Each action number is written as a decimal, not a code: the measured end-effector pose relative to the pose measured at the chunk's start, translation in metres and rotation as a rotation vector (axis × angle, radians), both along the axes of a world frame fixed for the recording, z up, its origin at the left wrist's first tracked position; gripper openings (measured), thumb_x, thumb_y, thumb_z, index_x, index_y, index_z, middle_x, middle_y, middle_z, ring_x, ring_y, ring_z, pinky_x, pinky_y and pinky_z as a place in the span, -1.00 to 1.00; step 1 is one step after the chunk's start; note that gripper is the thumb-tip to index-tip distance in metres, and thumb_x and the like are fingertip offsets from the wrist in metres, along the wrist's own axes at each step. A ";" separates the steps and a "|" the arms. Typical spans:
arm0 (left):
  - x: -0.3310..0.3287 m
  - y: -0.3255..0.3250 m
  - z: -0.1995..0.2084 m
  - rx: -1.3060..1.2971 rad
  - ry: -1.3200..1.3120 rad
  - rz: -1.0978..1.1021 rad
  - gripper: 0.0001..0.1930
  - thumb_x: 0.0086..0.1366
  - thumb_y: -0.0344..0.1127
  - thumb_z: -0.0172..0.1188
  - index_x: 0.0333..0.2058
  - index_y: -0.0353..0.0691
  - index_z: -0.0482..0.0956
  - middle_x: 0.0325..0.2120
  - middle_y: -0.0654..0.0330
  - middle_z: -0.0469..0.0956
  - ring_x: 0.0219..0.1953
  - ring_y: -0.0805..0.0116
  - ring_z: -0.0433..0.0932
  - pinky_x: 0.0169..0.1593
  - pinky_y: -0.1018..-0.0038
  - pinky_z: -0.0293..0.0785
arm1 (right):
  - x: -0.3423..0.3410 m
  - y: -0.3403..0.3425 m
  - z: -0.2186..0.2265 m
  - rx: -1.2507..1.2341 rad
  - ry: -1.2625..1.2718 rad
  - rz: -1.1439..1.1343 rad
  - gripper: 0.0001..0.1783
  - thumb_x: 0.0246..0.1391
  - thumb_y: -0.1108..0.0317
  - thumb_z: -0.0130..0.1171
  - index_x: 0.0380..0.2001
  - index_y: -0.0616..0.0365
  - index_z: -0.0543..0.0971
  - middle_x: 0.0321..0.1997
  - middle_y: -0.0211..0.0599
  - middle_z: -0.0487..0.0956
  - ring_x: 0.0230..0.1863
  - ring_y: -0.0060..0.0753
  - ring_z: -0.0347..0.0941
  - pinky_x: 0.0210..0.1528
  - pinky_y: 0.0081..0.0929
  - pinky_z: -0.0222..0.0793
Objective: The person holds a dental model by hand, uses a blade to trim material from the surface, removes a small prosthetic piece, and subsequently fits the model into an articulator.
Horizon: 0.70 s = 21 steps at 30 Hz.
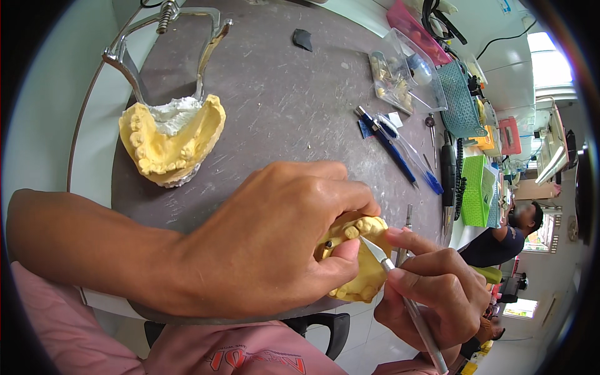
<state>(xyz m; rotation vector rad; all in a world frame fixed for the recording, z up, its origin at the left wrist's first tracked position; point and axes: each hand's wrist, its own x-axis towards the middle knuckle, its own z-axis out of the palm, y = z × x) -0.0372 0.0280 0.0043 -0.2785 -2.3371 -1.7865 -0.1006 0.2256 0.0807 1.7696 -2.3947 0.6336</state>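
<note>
My left hand [269,234] is wrapped over a yellow plaster dental model [370,272], its thumb pressing near the row of teeth. A small dark peg shows by the thumb; much of the model is hidden under the fingers. In my right hand [437,281] is a craft knife [417,322] with a slim silver handle, gripped like a pen. Its pointed blade lies at a tooth on the model, and the right index finger rests on or close to the model's edge. At the upper left, another yellow dental model [164,153] sits with white plaster on a metal articulator [205,59].
A dark blue pen [390,150] and a clear-and-blue pen [412,156] lie right of centre. Beyond are a clear box [409,75] of small parts, a black handpiece [448,178], a teal basket [461,100] and a green basket [475,190]. A dark scrap [302,40] lies at the back. A person [503,240] is at far right.
</note>
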 end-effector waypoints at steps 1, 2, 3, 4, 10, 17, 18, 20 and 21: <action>-0.001 0.001 0.001 0.006 0.006 -0.010 -0.70 0.14 -0.48 0.27 -0.10 -0.32 0.64 -0.41 0.20 0.48 -0.61 0.57 0.46 -0.53 0.63 0.40 | 0.001 0.001 0.002 -0.006 -0.001 -0.006 -0.83 -0.12 0.60 0.36 -0.43 0.24 0.57 -0.60 -0.24 0.54 -0.40 -0.19 0.70 -0.17 -0.19 0.70; -0.002 0.002 0.002 0.013 0.014 -0.020 -0.70 0.14 -0.48 0.27 -0.10 -0.32 0.64 -0.41 0.20 0.49 -0.61 0.57 0.46 -0.53 0.63 0.40 | 0.003 0.001 0.004 -0.001 0.005 -0.016 -0.83 -0.12 0.60 0.36 -0.43 0.24 0.57 -0.60 -0.24 0.54 -0.40 -0.19 0.70 -0.17 -0.19 0.70; -0.002 0.001 0.002 0.012 0.009 -0.014 -0.70 0.14 -0.48 0.27 -0.10 -0.32 0.64 -0.41 0.21 0.49 -0.61 0.57 0.46 -0.53 0.63 0.41 | 0.002 0.000 0.002 -0.007 0.000 -0.011 -0.83 -0.13 0.62 0.36 -0.42 0.25 0.57 -0.60 -0.24 0.53 -0.43 -0.25 0.67 -0.16 -0.16 0.71; -0.001 0.001 0.001 0.011 0.006 -0.009 -0.70 0.14 -0.48 0.27 -0.10 -0.32 0.64 -0.41 0.21 0.49 -0.60 0.57 0.46 -0.53 0.63 0.41 | 0.002 0.000 0.000 -0.012 -0.004 -0.006 -0.82 -0.13 0.63 0.36 -0.42 0.25 0.57 -0.61 -0.24 0.52 -0.47 -0.31 0.65 -0.15 -0.14 0.71; 0.000 0.000 -0.001 0.009 0.010 0.002 -0.69 0.14 -0.49 0.28 -0.10 -0.32 0.64 -0.41 0.21 0.50 -0.60 0.58 0.46 -0.53 0.64 0.41 | 0.004 -0.002 0.006 0.043 -0.048 -0.005 -0.76 -0.14 0.63 0.40 -0.36 0.24 0.58 -0.58 -0.28 0.49 -0.49 -0.38 0.61 -0.11 -0.11 0.70; 0.000 0.001 0.000 0.020 -0.001 -0.002 -0.69 0.14 -0.48 0.28 -0.09 -0.32 0.64 -0.40 0.20 0.51 -0.60 0.58 0.46 -0.53 0.64 0.41 | 0.008 -0.012 0.008 -0.061 -0.020 -0.003 -0.80 -0.16 0.68 0.42 -0.42 0.27 0.64 -0.50 -0.18 0.59 -0.31 -0.15 0.70 -0.27 -0.36 0.68; 0.000 0.000 -0.001 0.018 0.006 0.001 -0.69 0.14 -0.48 0.28 -0.09 -0.33 0.64 -0.40 0.20 0.51 -0.60 0.58 0.46 -0.53 0.64 0.41 | 0.007 -0.014 0.007 -0.063 0.012 0.015 -0.82 -0.13 0.67 0.42 -0.42 0.27 0.64 -0.51 -0.17 0.58 -0.31 -0.14 0.71 -0.27 -0.34 0.70; -0.001 -0.001 -0.001 0.015 0.011 0.007 -0.69 0.14 -0.48 0.28 -0.09 -0.33 0.64 -0.40 0.20 0.51 -0.59 0.58 0.47 -0.53 0.65 0.41 | 0.004 -0.015 0.005 -0.067 0.042 0.036 -0.83 -0.10 0.66 0.42 -0.42 0.27 0.63 -0.51 -0.17 0.58 -0.31 -0.14 0.71 -0.26 -0.33 0.71; -0.001 -0.001 0.000 0.012 0.000 -0.004 -0.69 0.14 -0.48 0.28 -0.09 -0.34 0.64 -0.39 0.20 0.51 -0.59 0.58 0.47 -0.53 0.65 0.42 | 0.004 -0.013 0.003 -0.086 0.051 0.048 -0.84 -0.09 0.64 0.42 -0.42 0.29 0.62 -0.51 -0.16 0.59 -0.33 -0.15 0.71 -0.28 -0.33 0.71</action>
